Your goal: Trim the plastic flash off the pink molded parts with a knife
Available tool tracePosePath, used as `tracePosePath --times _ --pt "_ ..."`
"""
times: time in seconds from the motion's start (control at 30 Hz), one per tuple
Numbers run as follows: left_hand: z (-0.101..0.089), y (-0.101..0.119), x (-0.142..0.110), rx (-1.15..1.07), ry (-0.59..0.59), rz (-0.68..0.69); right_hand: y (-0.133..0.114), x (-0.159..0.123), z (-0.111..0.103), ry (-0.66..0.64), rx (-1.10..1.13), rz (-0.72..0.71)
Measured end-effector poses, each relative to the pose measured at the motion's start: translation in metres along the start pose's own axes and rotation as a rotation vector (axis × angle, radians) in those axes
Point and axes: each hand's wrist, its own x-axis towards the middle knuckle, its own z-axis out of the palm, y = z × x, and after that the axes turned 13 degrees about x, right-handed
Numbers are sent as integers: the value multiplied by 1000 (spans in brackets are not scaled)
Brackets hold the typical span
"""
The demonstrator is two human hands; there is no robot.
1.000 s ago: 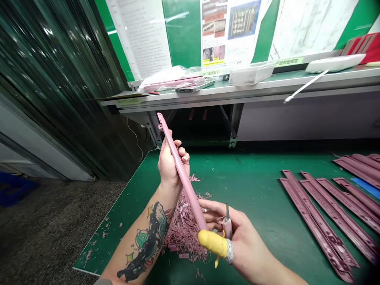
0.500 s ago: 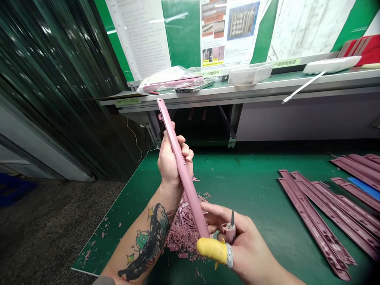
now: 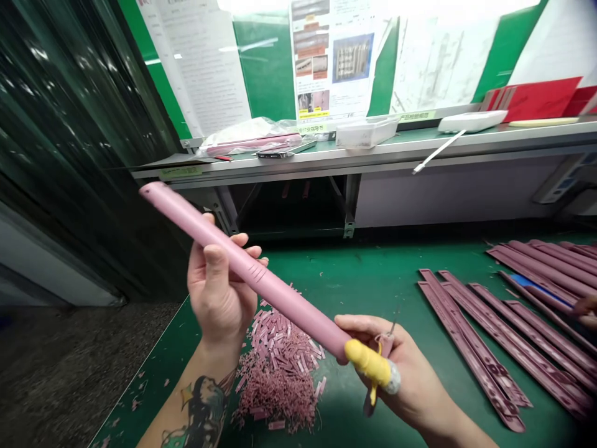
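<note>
A long pink plastic part (image 3: 280, 292) with a rounded outer face slants across the view, its far end up on the left. My left hand (image 3: 221, 292) grips it around the upper half, thumb on the near side. At the lower end, my right hand (image 3: 396, 367) pinches the part between fingers and thumb. That thumb is wrapped in a yellow cover (image 3: 368, 361). A thin, pointed blade-like tool (image 3: 394, 320) sticks up from the right fingers; most of it is hidden. Beneath the part lies a heap of pink plastic trimmings (image 3: 280, 367).
Several similar pink parts (image 3: 471, 348) lie on the green tabletop (image 3: 364, 280) at right. Another person's hand (image 3: 586, 309) shows at the right edge. A shelf (image 3: 298, 163) behind carries a bagged pink part (image 3: 252, 140), a clear box (image 3: 366, 132) and a white tray (image 3: 471, 121).
The pink part has swung from steep to a flatter slant, its far end moving left and down, and has rolled to show its smooth face. Another person's hand has appeared at the right edge.
</note>
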Motion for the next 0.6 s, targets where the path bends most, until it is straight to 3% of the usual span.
tracePosePath --times 0.17,0.33,0.6 --pt "-6 5 -8 -1 38 -41 -8 1 -15 0 113 -38" --pt "-6 9 -13 15 75 -25 -13 0 -13 3 119 -64" --pt "-4 21 -20 25 35 -92 -17 -4 -14 -2 53 -74"
